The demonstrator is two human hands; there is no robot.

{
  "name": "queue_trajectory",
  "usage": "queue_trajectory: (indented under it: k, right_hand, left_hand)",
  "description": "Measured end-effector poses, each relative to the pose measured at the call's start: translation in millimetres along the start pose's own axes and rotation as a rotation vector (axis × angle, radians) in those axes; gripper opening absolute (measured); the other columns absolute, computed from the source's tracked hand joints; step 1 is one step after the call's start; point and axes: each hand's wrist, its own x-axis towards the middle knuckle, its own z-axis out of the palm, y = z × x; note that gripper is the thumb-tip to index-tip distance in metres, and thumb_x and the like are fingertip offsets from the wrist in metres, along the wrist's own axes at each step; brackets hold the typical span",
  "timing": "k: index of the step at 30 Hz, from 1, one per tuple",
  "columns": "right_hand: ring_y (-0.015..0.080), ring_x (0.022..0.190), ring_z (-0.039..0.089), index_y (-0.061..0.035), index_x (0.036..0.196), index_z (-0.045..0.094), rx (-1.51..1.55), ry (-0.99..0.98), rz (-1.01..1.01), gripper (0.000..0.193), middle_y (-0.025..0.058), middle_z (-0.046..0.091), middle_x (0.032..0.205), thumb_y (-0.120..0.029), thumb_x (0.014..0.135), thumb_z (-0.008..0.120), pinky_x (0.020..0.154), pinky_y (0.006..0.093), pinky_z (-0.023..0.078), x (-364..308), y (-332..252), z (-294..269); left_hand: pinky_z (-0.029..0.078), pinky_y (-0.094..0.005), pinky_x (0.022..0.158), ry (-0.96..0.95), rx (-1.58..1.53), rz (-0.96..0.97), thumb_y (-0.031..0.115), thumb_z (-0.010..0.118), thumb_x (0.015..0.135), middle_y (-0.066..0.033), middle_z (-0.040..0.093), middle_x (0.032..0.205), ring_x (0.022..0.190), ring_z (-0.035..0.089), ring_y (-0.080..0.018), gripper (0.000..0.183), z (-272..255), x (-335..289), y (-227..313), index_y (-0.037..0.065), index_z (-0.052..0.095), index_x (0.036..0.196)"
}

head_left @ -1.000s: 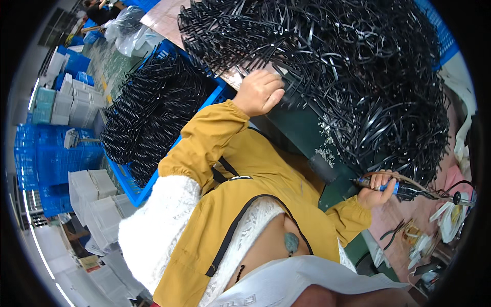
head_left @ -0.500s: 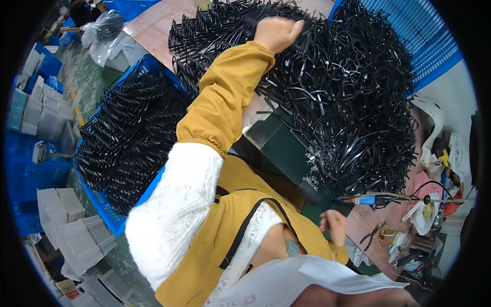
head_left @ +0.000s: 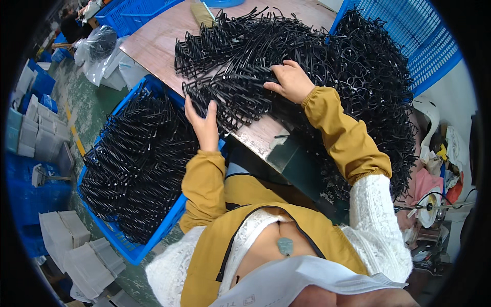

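Black eyeglass frames (head_left: 232, 89) lie nested in a row on the pinkish tabletop, between my two hands. My left hand (head_left: 205, 128) is at the row's near left end, thumb and fingers spread in a V against the frames. At the right end, my right hand (head_left: 295, 84) has its thumb and fingers around the row's edge. Behind this row stand more nested frames. To the right rises a large tangled heap of black eyeglass frames (head_left: 368, 87). Some fingertips are hidden among the frames.
A blue crate (head_left: 134, 254) packed with nested frames stands left of the table (head_left: 153, 41). Another blue basket (head_left: 427, 46) is tipped behind the heap. A brush (head_left: 203, 14) lies at the back. Grey-white boxes (head_left: 94, 263) are stacked at lower left; tools and wire clutter the right side.
My right hand has come up from near my lap to the row of frames. My left arm has drawn back from the heap toward the row's left end.
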Motion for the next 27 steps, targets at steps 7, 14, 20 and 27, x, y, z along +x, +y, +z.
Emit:
queue_trajectory:
  k: [7,14,20,27]
  right_hand:
    - [0.0436,0.088,0.068,-0.0013,0.116,0.061,0.34,-0.04,0.139,0.042,0.0233,0.069,0.089,-0.039,0.099,0.066,0.078,0.0475,0.055,-21,-6,-25]
    - [0.0403,0.083,0.069,-0.0001,0.118,0.064,-0.005,0.555,0.097,0.041,0.0244,0.07,0.098,-0.038,0.101,0.062,0.075,0.0459,0.055,54,54,-158]
    - [0.0398,0.109,0.068,-0.0037,0.119,0.072,-0.128,0.295,0.289,0.054,0.0279,0.07,0.114,-0.051,0.102,0.051,0.095,0.0473,0.051,142,181,-156]
    - [0.0429,0.107,0.068,-0.0003,0.111,0.076,0.032,0.097,0.539,0.061,0.0286,0.071,0.113,-0.055,0.098,0.053,0.097,0.0486,0.051,166,287,-57]
  left_hand:
    - [0.023,-0.0396,0.124,0.165,-0.233,-0.064,0.001,0.063,0.09,-0.0219,0.034,0.163,0.15,0.033,-0.0308,0.072,3,-15,61,-0.006,0.035,0.156]
    - [0.047,-0.0306,0.101,-0.244,-0.661,0.151,0.0,0.067,0.084,-0.0154,0.059,0.139,0.113,0.06,-0.0203,0.073,125,150,142,-0.011,0.041,0.151]
    - [0.034,-0.0479,0.114,-0.412,0.286,0.058,0.018,0.057,0.092,-0.0229,0.059,0.144,0.133,0.055,-0.0298,0.057,256,270,98,-0.007,0.052,0.143]
    - [0.049,-0.0433,0.079,-0.482,0.829,0.182,0.024,0.051,0.102,-0.0162,0.069,0.101,0.094,0.065,-0.0275,0.03,299,305,22,0.0,0.066,0.11]
